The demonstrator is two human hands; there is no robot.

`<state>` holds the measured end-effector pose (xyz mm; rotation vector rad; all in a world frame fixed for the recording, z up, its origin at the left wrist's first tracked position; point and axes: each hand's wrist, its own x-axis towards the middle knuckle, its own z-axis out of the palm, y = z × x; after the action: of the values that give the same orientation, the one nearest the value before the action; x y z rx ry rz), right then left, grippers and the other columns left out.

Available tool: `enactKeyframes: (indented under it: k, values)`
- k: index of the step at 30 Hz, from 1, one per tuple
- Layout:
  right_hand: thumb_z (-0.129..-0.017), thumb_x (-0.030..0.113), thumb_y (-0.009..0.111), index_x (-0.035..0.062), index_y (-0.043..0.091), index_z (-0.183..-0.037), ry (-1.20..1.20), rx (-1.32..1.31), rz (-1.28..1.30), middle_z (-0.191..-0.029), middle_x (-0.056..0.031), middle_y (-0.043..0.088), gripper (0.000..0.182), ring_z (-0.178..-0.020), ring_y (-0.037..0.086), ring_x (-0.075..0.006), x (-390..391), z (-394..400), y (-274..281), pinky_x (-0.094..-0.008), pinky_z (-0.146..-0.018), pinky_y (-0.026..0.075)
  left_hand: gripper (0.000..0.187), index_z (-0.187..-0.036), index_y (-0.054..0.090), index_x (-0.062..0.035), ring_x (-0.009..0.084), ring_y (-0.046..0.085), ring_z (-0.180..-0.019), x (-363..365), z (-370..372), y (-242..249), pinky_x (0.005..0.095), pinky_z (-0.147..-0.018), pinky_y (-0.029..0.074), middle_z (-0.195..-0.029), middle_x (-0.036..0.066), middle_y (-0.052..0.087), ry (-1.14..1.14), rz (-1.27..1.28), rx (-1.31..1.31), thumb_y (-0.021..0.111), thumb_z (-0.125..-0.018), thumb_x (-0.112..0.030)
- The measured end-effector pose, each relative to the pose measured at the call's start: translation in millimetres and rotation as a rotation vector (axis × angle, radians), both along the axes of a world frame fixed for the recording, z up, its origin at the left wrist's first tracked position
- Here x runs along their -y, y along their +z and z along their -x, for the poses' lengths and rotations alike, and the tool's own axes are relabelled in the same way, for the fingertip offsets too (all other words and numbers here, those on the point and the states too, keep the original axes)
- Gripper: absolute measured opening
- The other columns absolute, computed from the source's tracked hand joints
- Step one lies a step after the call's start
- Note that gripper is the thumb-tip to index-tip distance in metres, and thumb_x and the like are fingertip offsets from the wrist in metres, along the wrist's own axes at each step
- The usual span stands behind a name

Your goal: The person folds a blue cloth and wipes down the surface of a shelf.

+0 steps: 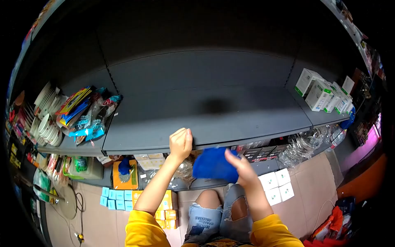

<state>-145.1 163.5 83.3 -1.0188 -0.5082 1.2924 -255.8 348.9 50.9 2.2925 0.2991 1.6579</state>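
Observation:
My right hand (242,169) grips a blue cloth (216,164), thumb on top, just in front of the grey shelf's front edge. The cloth is slightly blurred and hangs over the lower shelf. My left hand (181,142) is closed in a fist at the front edge of the grey shelf (164,123), with nothing showing from the fingers.
White bowls (50,129) and packaged goods (92,115) stand on the left. White boxes (319,94) stand at the right. Below are wrapped metal items (302,148). Blue boxes (116,199), orange boxes (166,201) and white boxes (276,186) sit on the floor.

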Motion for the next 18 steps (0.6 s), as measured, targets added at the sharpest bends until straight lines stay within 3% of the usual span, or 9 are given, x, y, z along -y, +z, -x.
enactKeyframes:
  k: [3, 4, 5, 6, 10, 12, 15, 16, 18]
  values:
    - [-0.087, 0.037, 0.05, 0.0018, 0.055, -0.11, 0.372, 0.304, 0.24, -0.09, -0.0122, 0.063, 0.043, -0.076, 0.061, -0.0155, -11, 30, -56, -0.0255, -0.071, 0.047, 0.029, -0.054, 0.04, 0.0, 0.03, 0.041, -0.044, -1, 3, 0, 0.0374, -0.044, 0.034, -0.05, 0.013, 0.04, -0.041, 0.008, -0.012, 0.043, -0.082, -0.002]
    - [-0.088, 0.038, 0.046, 0.0038, 0.057, -0.106, 0.339, 1.151, 0.149, -0.08, -0.0211, 0.063, 0.04, -0.072, 0.063, -0.0232, -22, 46, -118, -0.0322, -0.068, 0.049, 0.029, -0.054, 0.04, 0.0001, 0.0299, 0.041, -0.044, 0, 4, 1, 0.0372, -0.044, 0.034, -0.05, 0.013, 0.04, -0.042, 0.035, -0.037, 0.043, -0.083, -0.002]
    - [-0.088, 0.039, 0.042, 0.0029, 0.058, -0.098, 0.469, 1.627, 0.34, -0.077, -0.0247, 0.06, 0.041, -0.072, 0.062, -0.0325, -21, 67, -106, -0.0402, -0.067, 0.049, 0.029, -0.054, 0.04, 0.0002, 0.0298, 0.041, -0.044, -1, 3, 2, 0.0371, -0.044, 0.034, -0.05, 0.013, 0.04, -0.044, 0.055, -0.059, 0.043, -0.083, -0.003]
    - [-0.087, 0.042, 0.042, 0.005, 0.059, -0.094, 0.428, 1.415, 0.306, -0.078, -0.0235, 0.061, 0.041, -0.075, 0.059, -0.0394, -25, 74, -125, -0.0452, -0.069, 0.047, 0.029, -0.054, 0.04, 0.0002, 0.0296, 0.04, -0.044, -1, 3, 1, 0.0367, -0.044, 0.034, -0.05, 0.013, 0.039, -0.043, 0.056, -0.064, 0.043, -0.083, -0.003]
    - [-0.088, 0.041, 0.039, 0.006, 0.06, -0.096, 0.402, 1.381, 0.282, -0.079, -0.0204, 0.062, 0.042, -0.074, 0.061, -0.0342, -31, 85, -135, -0.0441, -0.066, 0.048, 0.03, -0.054, 0.039, 0.0001, 0.0297, 0.041, -0.044, -1, 2, 1, 0.037, -0.044, 0.034, -0.05, 0.013, 0.039, -0.05, 0.044, -0.043, 0.044, -0.083, -0.003]
    - [-0.087, 0.046, 0.039, 0.0048, 0.057, -0.105, 0.575, 0.97, 0.097, -0.085, -0.024, 0.06, 0.049, -0.081, 0.059, -0.0378, -35, 77, -131, -0.0426, -0.072, 0.046, 0.03, -0.054, 0.039, 0.0, 0.0296, 0.041, -0.044, 0, 3, 0, 0.0372, -0.044, 0.034, -0.049, 0.013, 0.04, -0.048, 0.05, -0.047, 0.044, -0.083, -0.003]
    - [-0.087, 0.045, 0.043, 0.0032, 0.058, -0.102, 0.515, 1.317, 0.25, -0.083, -0.0227, 0.061, 0.047, -0.077, 0.06, -0.0355, -33, 75, -122, -0.0384, -0.068, 0.047, 0.03, -0.053, 0.039, -0.0004, 0.0295, 0.041, -0.044, 1, 1, 2, 0.0376, -0.043, 0.034, -0.049, 0.012, 0.04, -0.051, 0.043, -0.035, 0.044, -0.083, -0.003]
    - [-0.086, 0.044, 0.045, 0.0032, 0.058, -0.101, 0.533, 1.045, 0.128, -0.084, -0.0209, 0.062, 0.045, -0.075, 0.06, -0.034, -30, 70, -112, -0.0362, -0.066, 0.046, 0.03, -0.053, 0.039, -0.0005, 0.0294, 0.041, -0.044, 1, 1, 1, 0.0376, -0.043, 0.034, -0.049, 0.012, 0.04, -0.049, 0.031, -0.04, 0.044, -0.083, -0.003]
    - [-0.087, 0.044, 0.045, 0.0025, 0.058, -0.101, 0.501, 1.046, 0.146, -0.082, -0.0193, 0.062, 0.045, -0.073, 0.061, -0.0307, -28, 65, -101, -0.0349, -0.066, 0.046, 0.03, -0.053, 0.039, -0.0007, 0.0293, 0.041, -0.043, 1, 1, 1, 0.0377, -0.043, 0.034, -0.049, 0.012, 0.04, -0.047, 0.017, -0.045, 0.044, -0.083, -0.003]
